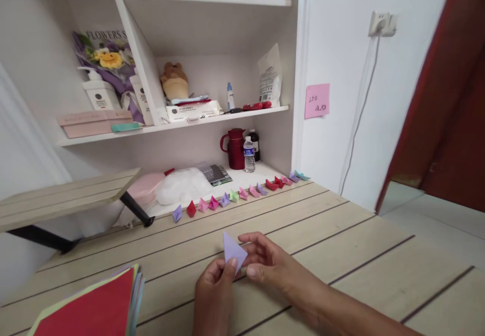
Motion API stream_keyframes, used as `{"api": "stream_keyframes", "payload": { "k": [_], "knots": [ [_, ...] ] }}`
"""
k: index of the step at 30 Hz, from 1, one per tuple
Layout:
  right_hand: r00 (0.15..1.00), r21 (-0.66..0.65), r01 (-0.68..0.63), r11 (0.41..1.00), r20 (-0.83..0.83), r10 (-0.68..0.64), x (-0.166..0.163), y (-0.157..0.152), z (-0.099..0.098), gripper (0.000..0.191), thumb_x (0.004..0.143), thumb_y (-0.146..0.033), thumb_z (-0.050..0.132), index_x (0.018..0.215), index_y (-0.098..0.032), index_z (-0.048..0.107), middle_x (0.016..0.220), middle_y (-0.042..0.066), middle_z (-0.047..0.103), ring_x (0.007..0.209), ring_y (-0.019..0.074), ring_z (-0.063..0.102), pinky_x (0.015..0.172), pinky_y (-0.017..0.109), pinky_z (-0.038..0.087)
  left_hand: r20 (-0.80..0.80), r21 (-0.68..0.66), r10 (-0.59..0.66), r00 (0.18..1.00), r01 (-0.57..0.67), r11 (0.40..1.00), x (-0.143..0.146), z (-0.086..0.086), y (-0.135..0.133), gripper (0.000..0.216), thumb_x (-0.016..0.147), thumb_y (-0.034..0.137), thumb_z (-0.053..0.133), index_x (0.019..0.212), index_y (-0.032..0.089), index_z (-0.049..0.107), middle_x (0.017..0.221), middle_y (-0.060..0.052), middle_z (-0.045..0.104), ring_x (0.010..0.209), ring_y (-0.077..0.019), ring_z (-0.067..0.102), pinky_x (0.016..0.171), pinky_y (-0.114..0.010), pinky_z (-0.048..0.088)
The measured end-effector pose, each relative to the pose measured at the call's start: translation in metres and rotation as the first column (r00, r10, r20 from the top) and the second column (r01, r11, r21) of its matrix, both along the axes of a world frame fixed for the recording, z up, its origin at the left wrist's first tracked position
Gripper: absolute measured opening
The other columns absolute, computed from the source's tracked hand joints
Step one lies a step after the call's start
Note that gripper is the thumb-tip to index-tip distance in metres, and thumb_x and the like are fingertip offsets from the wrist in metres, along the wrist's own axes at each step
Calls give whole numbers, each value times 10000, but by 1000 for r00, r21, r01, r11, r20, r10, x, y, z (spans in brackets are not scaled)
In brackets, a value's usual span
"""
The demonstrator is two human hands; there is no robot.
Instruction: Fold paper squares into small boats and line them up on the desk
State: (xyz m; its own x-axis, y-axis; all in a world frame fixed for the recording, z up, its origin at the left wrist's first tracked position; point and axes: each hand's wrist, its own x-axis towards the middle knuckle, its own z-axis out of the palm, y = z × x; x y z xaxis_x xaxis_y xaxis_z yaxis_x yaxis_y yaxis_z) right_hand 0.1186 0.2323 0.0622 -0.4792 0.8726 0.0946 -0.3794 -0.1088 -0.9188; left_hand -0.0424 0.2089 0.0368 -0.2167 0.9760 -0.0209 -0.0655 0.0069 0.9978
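A small lavender folded paper (234,252), creased into a pointed shape, is held above the table. My left hand (216,286) pinches its lower edge, the thumb lying on the front face. My right hand (271,261) curves around the paper's right corner with thumb and fingers apart; whether its fingertips touch the paper behind is hidden. Beyond both hands, a row of small folded paper boats (225,200) in purple, red, pink, green and blue runs along the table's back edge.
A stack of coloured paper (89,305), red on top, lies at the front left of the slatted table (364,260). A raised wooden stand (71,189) is behind it. Shelves hold a red jug (236,149), a water bottle (249,155) and a plastic bag (184,187).
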Motion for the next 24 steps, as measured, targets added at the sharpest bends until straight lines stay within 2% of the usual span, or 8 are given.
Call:
{"api": "stream_keyframes", "payload": {
  "k": [2, 5, 8, 11, 14, 18, 21, 24],
  "knots": [
    [997, -80, 25, 996, -75, -31, -7, -5, -3, 536, 589, -308, 925, 1032, -165, 661, 899, 40, 690, 849, 162, 638, 854, 303, 455, 49, -2, -8, 999, 8, 1000, 2, -3, -2, 466, 665, 610, 743, 789, 162, 710, 740, -55, 723, 759, -210, 655, 778, -316, 492],
    [990, -191, 54, 980, -117, -78, -12, -7, -5, 407, 588, -289, 925, 879, -120, 698, 779, 43, 703, 733, 131, 637, 747, 247, 460, 91, 2, -2, 996, 2, 1000, 6, -7, -2, 448, 650, 594, 767, 753, 162, 707, 696, -44, 710, 705, -189, 635, 731, -289, 489],
    [986, -257, 100, 961, -101, -129, -12, -4, -8, 376, 551, -306, 941, 747, -111, 685, 660, 31, 683, 609, 106, 604, 630, 216, 446, 118, 27, -6, 993, 3, 1000, 10, -9, -2, 436, 622, 584, 792, 665, 163, 687, 636, -35, 686, 652, -172, 607, 689, -274, 480],
    [986, -280, 107, 954, -97, -139, -10, 2, -11, 364, 577, -338, 929, 698, -114, 670, 609, 26, 663, 567, 99, 587, 585, 204, 441, 137, 57, -11, 990, 3, 998, 15, -5, -5, 430, 604, 580, 804, 620, 169, 676, 601, -27, 666, 657, -178, 603, 678, -270, 474],
    [987, -310, 70, 948, -119, -111, -6, 7, -13, 343, 651, -367, 893, 685, -117, 661, 603, 20, 648, 551, 88, 569, 580, 199, 444, 106, 105, -35, 994, 23, 994, 16, 3, -11, 408, 677, 580, 756, 697, 176, 710, 687, -38, 703, 712, -191, 621, 723, -280, 478],
    [984, -325, -17, 945, -172, -42, 1, 9, -9, 324, 672, -354, 884, 705, -121, 660, 614, 7, 628, 556, 86, 557, 573, 201, 432, 53, 144, -49, 997, 41, 989, 11, 6, -13, 450, 795, 613, 628, 859, 177, 719, 859, -73, 744, 824, -221, 657, 819, -318, 485],
    [985, -304, -38, 952, -174, -16, 4, 8, -6, 330, 674, -347, 883, 668, -123, 641, 617, 12, 629, 555, 87, 548, 554, 199, 416, 86, 139, -34, 996, 22, 990, 11, 0, -12, 468, 761, 614, 670, 936, 180, 685, 892, -88, 747, 845, -237, 678, 821, -341, 499],
    [988, -290, -10, 957, -151, -35, 4, 7, -8, 325, 693, -349, 873, 672, -123, 639, 613, 3, 621, 554, 83, 536, 554, 195, 411, 139, 135, 63, 988, -82, 987, 12, -2, -12, 502, 708, 564, 747, 1037, 197, 644, 914, -84, 743, 880, -238, 688, 808, -333, 509]
  ]
}}
